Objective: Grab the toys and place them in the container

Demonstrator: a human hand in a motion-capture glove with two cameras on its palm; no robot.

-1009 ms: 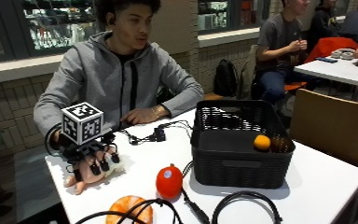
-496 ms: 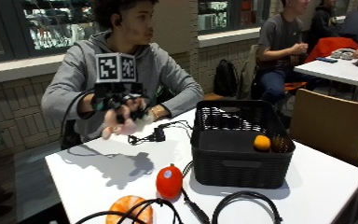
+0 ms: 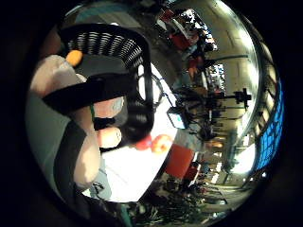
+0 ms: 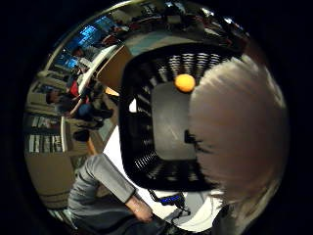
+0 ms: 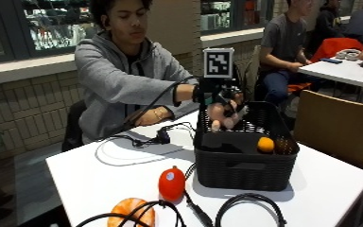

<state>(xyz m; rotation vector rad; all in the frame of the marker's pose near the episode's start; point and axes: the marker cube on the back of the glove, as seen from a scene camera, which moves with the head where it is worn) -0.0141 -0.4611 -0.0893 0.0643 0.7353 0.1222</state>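
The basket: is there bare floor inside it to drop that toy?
Yes. The black basket holds only an orange ball by one wall; the rest of its floor is bare. The right hand holds a pale plush toy above it.

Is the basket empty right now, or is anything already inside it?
Not empty: a small orange ball lies on the floor of the black basket.

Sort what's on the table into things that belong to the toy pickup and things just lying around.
Belongs to the job:
black basket
pale toy gripped in the right hand
orange ball in the basket
red-orange toy
orange striped toy

Just lying about:
black cables
small black device
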